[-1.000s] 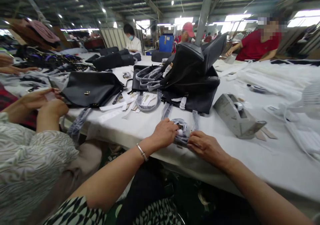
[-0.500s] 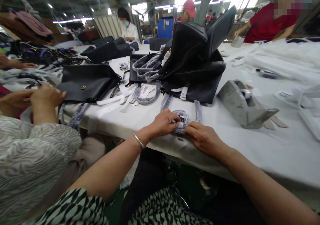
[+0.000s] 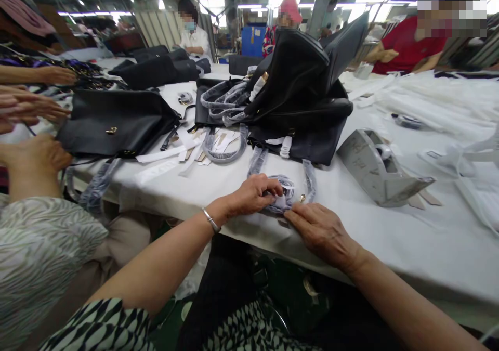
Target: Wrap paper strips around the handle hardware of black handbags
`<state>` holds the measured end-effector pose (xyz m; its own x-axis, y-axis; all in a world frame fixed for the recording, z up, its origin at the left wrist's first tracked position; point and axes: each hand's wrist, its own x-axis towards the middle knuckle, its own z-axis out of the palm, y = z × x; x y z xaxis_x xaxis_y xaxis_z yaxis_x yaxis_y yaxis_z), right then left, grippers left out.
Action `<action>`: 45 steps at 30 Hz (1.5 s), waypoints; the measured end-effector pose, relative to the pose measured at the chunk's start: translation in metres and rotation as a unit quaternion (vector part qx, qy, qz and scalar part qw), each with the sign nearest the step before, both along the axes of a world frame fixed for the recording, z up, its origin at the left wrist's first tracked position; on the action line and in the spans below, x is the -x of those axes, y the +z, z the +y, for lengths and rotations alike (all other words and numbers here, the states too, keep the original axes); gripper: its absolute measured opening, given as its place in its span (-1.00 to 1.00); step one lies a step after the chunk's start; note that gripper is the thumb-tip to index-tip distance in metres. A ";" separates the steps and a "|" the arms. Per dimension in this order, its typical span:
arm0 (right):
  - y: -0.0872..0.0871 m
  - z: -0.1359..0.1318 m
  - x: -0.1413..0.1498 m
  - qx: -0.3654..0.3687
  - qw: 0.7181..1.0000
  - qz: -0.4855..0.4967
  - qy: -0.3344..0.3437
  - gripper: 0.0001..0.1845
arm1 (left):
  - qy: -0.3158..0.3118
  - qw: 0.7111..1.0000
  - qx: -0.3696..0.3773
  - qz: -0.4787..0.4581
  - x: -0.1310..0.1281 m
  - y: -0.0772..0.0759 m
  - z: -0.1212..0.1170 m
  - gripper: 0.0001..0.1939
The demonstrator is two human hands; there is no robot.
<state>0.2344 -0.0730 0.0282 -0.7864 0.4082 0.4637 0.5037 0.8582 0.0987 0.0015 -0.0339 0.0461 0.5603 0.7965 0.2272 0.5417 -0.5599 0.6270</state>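
A strap wound into a coil [image 3: 289,199], in clear plastic wrap, lies near the table's front edge. My left hand [image 3: 255,194] has curled fingers over the coil's left side, near a small white piece at its middle. With fingers pressed together, my right hand [image 3: 317,230] grips the coil's near right edge; its fingertips are partly hidden. A small gold metal clip [image 3: 302,198] shows just above the right hand. Behind the coil is a black handbag [image 3: 312,130], its plastic-wrapped handle [image 3: 309,177] hanging toward me around the coil.
At the right stands a grey tape dispenser [image 3: 364,166]. Paper strips [image 3: 187,145] and another wrapped handle [image 3: 224,156] lie to the left. A co-worker's hands [image 3: 37,156] are beside a black bag [image 3: 120,122]. White sheets [image 3: 440,99] are heaped at the back right.
My right hand has shifted slightly down, and the gold clip now shows beside it. The left hand stays on the coil. At the left, more hands reach over the neighbouring bag.
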 end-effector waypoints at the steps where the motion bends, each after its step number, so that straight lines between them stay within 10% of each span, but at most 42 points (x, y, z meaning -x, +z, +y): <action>1: 0.001 -0.001 0.000 -0.011 1.000 -0.006 0.013 -0.72 | 0.002 1.000 -0.003 0.007 0.000 0.000 0.000 -0.79; 19: 0.011 0.007 0.009 -0.024 0.997 -0.076 0.019 -0.81 | -0.039 0.997 -0.016 0.067 0.005 0.005 -0.002 -0.75; 27: 0.021 -0.003 0.010 0.136 0.988 -0.070 -0.033 -0.74 | 0.025 0.998 -0.062 0.006 -0.006 -0.011 -0.004 -0.87; 39: -0.002 -0.012 0.027 -0.057 0.994 0.036 -0.083 -0.84 | -0.029 0.989 -0.140 0.044 0.003 -0.017 -0.006 -0.85; 45: -0.002 -0.003 0.029 -0.022 0.993 0.106 -0.047 -0.84 | -0.026 0.992 -0.120 0.013 0.004 -0.021 -0.006 -0.90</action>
<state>0.2058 -0.0755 0.0266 -0.6292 0.4503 0.6335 0.5945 0.8039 0.0190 -0.0021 -0.0396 0.0248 0.6067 0.6910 0.3929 0.5223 -0.7191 0.4584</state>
